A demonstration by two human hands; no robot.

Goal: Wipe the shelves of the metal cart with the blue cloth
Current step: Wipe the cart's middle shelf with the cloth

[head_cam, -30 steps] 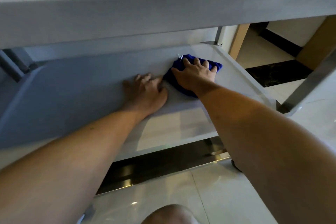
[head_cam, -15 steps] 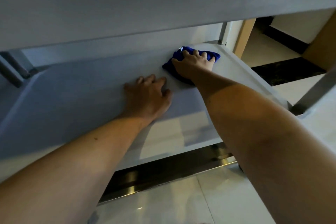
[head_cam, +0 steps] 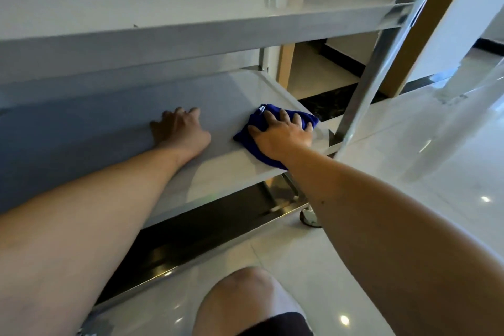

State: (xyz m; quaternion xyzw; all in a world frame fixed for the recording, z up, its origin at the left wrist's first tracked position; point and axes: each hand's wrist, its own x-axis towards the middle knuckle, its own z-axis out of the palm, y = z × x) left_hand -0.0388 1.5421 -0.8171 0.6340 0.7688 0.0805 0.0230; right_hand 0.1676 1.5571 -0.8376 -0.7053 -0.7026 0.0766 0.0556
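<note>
Nearest the camera: a bent knee (head_cam: pixel 245 300) over glossy white floor tile (head_cam: pixel 409 226), both bare forearms reaching forward.

Lower shelf (head_cam: pixel 223 177) of the metal cart (head_cam: pixel 362 95): a flat steel tray with a low raised lip, nothing stored on it that shows. Left hand (head_cam: pixel 181 131) lies palm-down on the bare shelf, fingers spread and flat, gripping nothing; looks like bracing. Right hand (head_cam: pixel 283 133) presses down on the blue cloth (head_cam: pixel 255 135), fingers splayed over it and tips curled slightly into the fabric, pinning it flat to the shelf rather than pinching it. The cloth sits at the right end of the lower shelf, near the front-right corner and just beside the upright post (head_cam: pixel 360 106); its lower edge reaches the shelf's front lip.

Handling judgement: the cloth is soft, light and bunched, so it will ruck up if pushed by the edge; a palm on the middle, as now, is the hold that keeps it spread. Steel looks smooth, so it should slide easily. The cart stands on a caster (head_cam: pixel 309 217), so hard strokes could roll it.

Farther: the upper shelf (head_cam: pixel 191 3), also a shallow steel tray, shows no contents in the visible part; its far-left reach is out of view. Beyond are a wooden panel (head_cam: pixel 425 35) and dark floor trim.
</note>
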